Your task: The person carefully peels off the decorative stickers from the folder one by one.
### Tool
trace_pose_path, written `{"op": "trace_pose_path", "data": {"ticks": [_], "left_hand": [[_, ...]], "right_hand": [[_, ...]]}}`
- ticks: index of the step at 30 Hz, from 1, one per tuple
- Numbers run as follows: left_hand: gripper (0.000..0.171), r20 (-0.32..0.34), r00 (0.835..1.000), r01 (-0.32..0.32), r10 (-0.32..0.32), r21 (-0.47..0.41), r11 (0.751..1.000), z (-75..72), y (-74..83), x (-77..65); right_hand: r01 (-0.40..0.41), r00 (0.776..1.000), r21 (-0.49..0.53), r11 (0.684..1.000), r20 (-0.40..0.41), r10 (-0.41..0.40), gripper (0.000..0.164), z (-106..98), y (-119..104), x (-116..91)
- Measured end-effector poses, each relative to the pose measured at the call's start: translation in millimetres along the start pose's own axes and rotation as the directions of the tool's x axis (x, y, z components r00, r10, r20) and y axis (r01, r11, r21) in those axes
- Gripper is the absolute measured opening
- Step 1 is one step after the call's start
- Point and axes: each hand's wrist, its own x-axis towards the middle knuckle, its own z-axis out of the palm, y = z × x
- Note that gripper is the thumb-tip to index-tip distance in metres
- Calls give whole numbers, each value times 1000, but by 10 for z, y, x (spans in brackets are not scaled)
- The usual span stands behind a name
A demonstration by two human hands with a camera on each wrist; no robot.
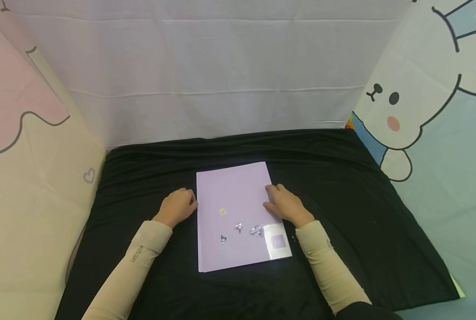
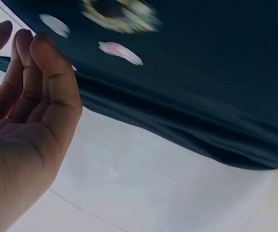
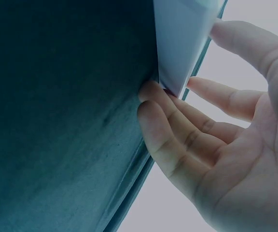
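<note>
A flat lilac book (image 1: 234, 191), its cover dotted with small shiny stickers (image 1: 239, 228), lies on the black cloth. A pale rectangular label (image 1: 278, 241) marks its lower right corner. My left hand (image 1: 177, 207) is right at the book's left edge; the left wrist view shows its fingers bent loosely and the thumb apart from them. On the opposite side, my right hand (image 1: 287, 205) holds the right edge, thumb and forefinger over the cover. In the right wrist view the other fingers (image 3: 153, 121) reach round the smooth pale side of the book (image 3: 182, 43).
Black cloth (image 1: 342, 213) covers the work surface, wrinkled toward the back. A white curtain (image 1: 222, 66) hangs behind, with cartoon-printed sheets (image 1: 430, 133) at both sides. Pale petal-shaped patches (image 2: 120, 52) and a blurred golden ring shape (image 2: 122, 14) show against the dark cloth in the left wrist view.
</note>
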Motion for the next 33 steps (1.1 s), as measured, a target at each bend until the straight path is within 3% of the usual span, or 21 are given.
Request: {"op": "trace_pose_path", "data": {"ticks": [7, 15, 27, 33], "left_hand": [[11, -14, 997, -70, 70, 13, 997, 179, 301, 61], [11, -18, 990, -139, 140, 17, 990, 308, 522, 103], [16, -24, 980, -195, 197, 44, 980, 297, 649, 63], [21, 15, 982, -190, 189, 59, 980, 299, 655, 88]], "right_hand": [[7, 1000, 0, 1000, -12, -7, 56, 20, 14, -14], [16, 1000, -9, 1000, -22, -16, 57, 40, 32, -9], [21, 999, -11, 1000, -24, -22, 56, 26, 22, -5], [21, 999, -9, 1000, -25, -22, 56, 21, 8, -12]]}}
